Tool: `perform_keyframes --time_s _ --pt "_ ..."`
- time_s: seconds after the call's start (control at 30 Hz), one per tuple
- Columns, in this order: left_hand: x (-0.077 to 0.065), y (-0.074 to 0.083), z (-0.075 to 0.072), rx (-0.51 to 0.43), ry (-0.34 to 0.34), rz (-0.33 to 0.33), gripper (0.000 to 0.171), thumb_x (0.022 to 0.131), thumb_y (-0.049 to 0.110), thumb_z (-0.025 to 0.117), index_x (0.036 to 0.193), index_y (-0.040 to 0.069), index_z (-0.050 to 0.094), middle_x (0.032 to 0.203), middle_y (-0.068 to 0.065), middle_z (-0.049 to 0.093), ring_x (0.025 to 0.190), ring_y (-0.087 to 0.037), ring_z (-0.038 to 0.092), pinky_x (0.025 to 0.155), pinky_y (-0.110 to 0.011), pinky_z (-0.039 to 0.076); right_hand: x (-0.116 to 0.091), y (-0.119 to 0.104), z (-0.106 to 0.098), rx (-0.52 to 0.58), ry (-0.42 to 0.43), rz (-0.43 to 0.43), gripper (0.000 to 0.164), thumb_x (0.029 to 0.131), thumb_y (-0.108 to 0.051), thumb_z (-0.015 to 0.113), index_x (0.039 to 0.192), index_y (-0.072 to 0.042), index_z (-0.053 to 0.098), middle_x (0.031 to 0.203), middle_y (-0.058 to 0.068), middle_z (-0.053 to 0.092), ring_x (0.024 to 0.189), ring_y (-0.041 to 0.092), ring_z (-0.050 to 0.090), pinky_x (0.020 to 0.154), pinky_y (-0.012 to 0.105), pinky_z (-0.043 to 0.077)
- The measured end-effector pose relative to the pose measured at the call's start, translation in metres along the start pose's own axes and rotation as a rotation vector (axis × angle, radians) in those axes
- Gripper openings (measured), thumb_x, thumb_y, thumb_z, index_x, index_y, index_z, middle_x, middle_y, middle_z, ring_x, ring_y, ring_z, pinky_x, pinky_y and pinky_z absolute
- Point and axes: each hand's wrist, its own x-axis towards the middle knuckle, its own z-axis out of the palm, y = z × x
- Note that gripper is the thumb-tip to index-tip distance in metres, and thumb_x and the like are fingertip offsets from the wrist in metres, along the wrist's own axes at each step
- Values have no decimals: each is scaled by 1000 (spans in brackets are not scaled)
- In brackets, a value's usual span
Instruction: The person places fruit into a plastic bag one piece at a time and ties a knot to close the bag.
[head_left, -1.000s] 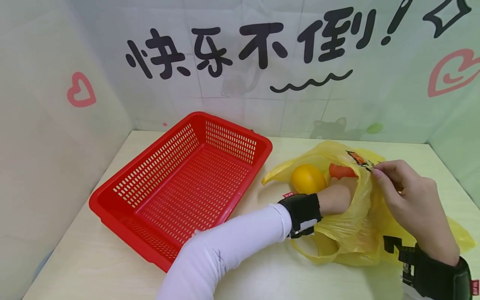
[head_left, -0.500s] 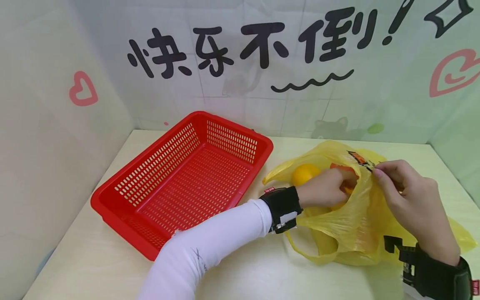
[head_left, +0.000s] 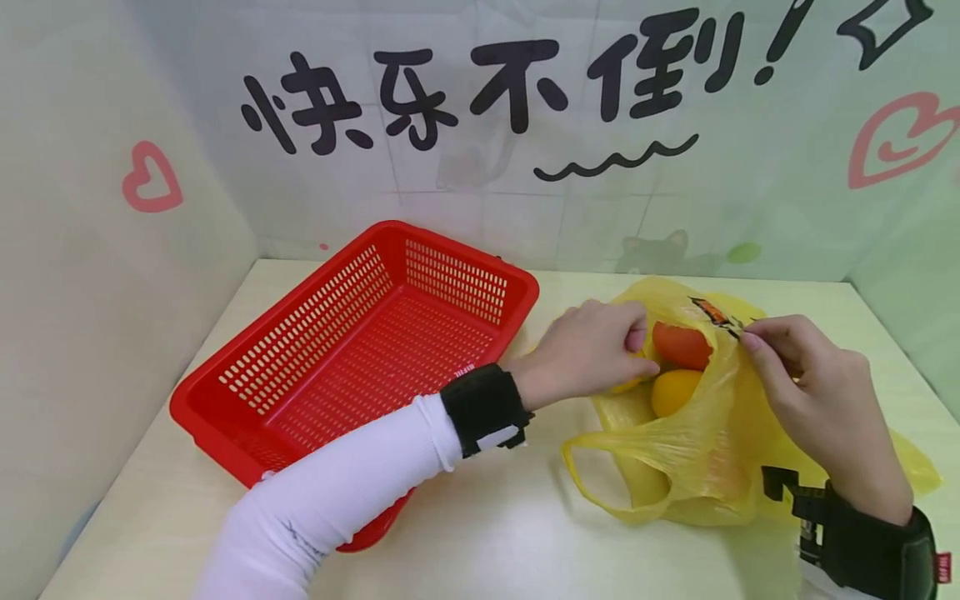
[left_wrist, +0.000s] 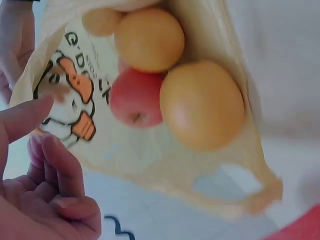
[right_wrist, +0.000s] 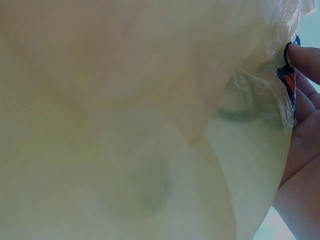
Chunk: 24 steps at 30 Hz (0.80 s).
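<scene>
A yellow plastic bag (head_left: 697,467) lies on the table at the right, its mouth facing left. Inside it are a red apple (head_left: 681,346) and several orange-coloured round fruits, one of them an orange (head_left: 675,392) just below the apple. My left hand (head_left: 588,350) hovers at the bag's mouth, fingers loosely curled and holding nothing, and partly covers another orange (left_wrist: 202,105). The thumb and index finger of my right hand (head_left: 821,400) pinch the printed upper edge of the bag. In the right wrist view, the bag's film fills most of the picture.
A red perforated plastic basket (head_left: 517,279) stands on the table at left, its near side partly behind my left forearm. A bag handle loop (head_left: 573,467) spreads over the tabletop (head_left: 510,533). Printed cloth walls (head_left: 480,217) enclose the back and sides.
My left hand has drawn back leftward out of the bag, uncovering the apple and an orange. The handle loop has shifted left slightly. My right hand keeps its pinch on the bag.
</scene>
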Motion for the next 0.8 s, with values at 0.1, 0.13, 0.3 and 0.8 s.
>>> perform_keyframes --time_s 0.1,0.13,0.3,0.8 --pt "-9 -9 -17 101 10 -75 37 89 45 69 94 13 52 76 2 49 65 -13 49 53 -19 30 0 0 1 11 -1 1 14 92 -1 64 105 5 63 88 22 71 77 -28 45 72 -4 38" --pt "-11 -12 -22 151 9 -102 40 90 49 67 98 12 52 79 0 50 67 -14 49 55 -21 32 0 0 2 16 -2 1 14 92 -1 64 105 5 63 88 22 71 77 -28 46 72 -4 39" --pt "-18 -28 -34 373 -42 -207 52 94 58 54 109 9 57 101 -9 54 94 -24 48 76 -31 35 0 0 3 11 -17 12 14 93 -2 63 106 5 63 89 23 72 78 -29 45 72 -5 38" --pt "-22 -36 -33 441 -299 -248 43 88 39 73 119 11 60 107 -6 57 109 -24 42 91 -36 33 -1 -1 2 -11 -26 25 15 95 -5 62 106 4 62 91 23 72 79 -29 42 70 -5 37"
